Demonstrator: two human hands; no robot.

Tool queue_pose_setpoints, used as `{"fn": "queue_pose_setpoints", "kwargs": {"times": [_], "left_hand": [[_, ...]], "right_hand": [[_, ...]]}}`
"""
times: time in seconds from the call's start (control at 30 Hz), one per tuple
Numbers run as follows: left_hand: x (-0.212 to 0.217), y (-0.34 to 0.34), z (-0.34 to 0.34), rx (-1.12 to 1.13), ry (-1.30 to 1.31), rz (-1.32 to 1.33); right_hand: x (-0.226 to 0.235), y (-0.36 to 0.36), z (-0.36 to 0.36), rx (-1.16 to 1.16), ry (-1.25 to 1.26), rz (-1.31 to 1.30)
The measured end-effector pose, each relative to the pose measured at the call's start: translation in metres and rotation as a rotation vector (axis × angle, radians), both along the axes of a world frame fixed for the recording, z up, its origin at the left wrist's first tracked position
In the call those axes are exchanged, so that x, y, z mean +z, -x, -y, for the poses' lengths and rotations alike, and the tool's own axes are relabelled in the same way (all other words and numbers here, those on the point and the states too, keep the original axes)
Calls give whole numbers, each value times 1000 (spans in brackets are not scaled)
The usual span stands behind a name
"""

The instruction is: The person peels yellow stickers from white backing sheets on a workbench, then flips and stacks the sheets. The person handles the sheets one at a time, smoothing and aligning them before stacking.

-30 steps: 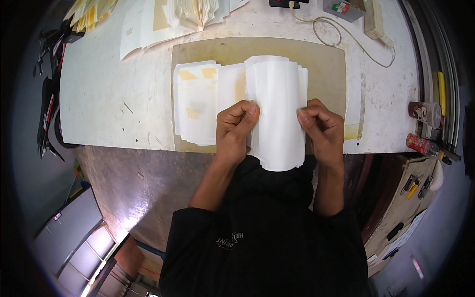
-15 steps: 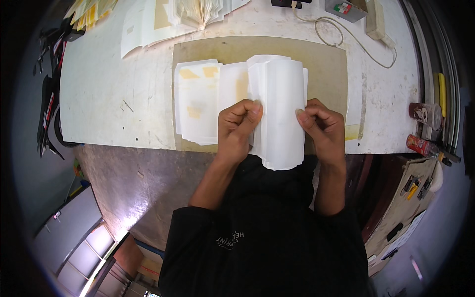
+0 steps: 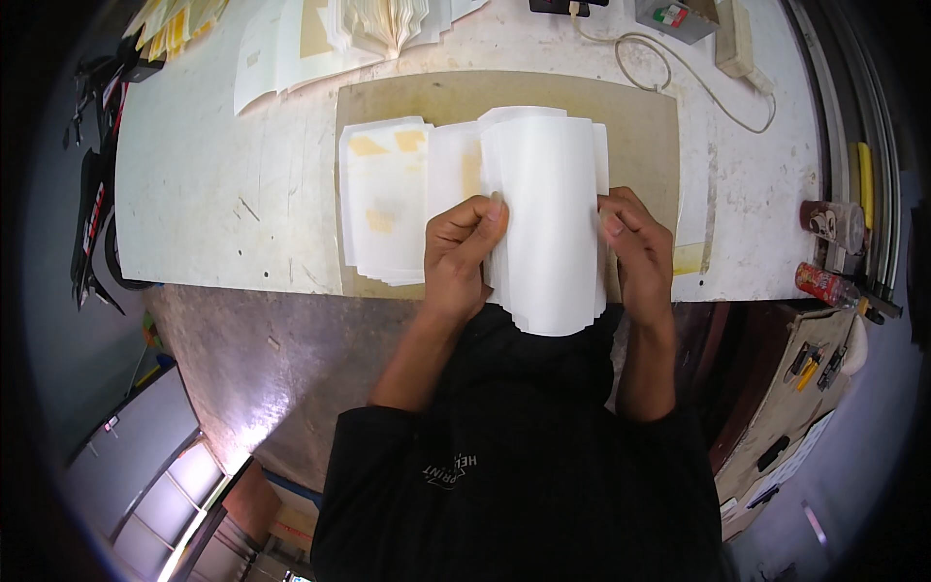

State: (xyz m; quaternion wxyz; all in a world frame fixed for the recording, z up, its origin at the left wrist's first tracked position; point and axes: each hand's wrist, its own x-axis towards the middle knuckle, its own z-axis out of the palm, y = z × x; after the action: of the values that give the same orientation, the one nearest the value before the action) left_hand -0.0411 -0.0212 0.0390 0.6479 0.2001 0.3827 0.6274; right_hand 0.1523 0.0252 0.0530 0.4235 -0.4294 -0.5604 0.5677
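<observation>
Right fingers (image 3: pixel 615 226) shifted outward; white sheets (image 3: pixel 551 223) overhang the table (image 3: pixel 218 184), floor (image 3: pixel 281 359) below.

Wide way in at left, over white table (image 3: pixel 213 194), right up to flat sheets (image 3: pixel 388 228). Middle blocked: curled paper stack (image 3: pixel 551 228) fills gap between left hand (image 3: pixel 461 252) and right hand (image 3: pixel 642 247). Above right hand, bare strip of mat (image 3: pixel 640 145) gives passage alongside stack. Farther up, looped cable (image 3: pixel 669 70) and grey box (image 3: pixel 679 21) obstruct; fanned paper bundle (image 3: pixel 378 27) bars far left-centre. Cup (image 3: pixel 832 225) and bottle (image 3: pixel 826 283) crowd right edge.
</observation>
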Motion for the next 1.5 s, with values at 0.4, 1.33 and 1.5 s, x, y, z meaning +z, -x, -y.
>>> {"fn": "queue_pose_setpoints", "kwargs": {"times": [0.4,1.33,1.5], "left_hand": [[3,-6,-2,-3,-43,-189],[20,-7,-8,47,36,-448],[17,-5,-8,46,81,-353]], "right_hand": [[6,4,4,-14,84,-48],[4,11,10,-118,43,17],[3,7,6,-66,112,-97]]}}
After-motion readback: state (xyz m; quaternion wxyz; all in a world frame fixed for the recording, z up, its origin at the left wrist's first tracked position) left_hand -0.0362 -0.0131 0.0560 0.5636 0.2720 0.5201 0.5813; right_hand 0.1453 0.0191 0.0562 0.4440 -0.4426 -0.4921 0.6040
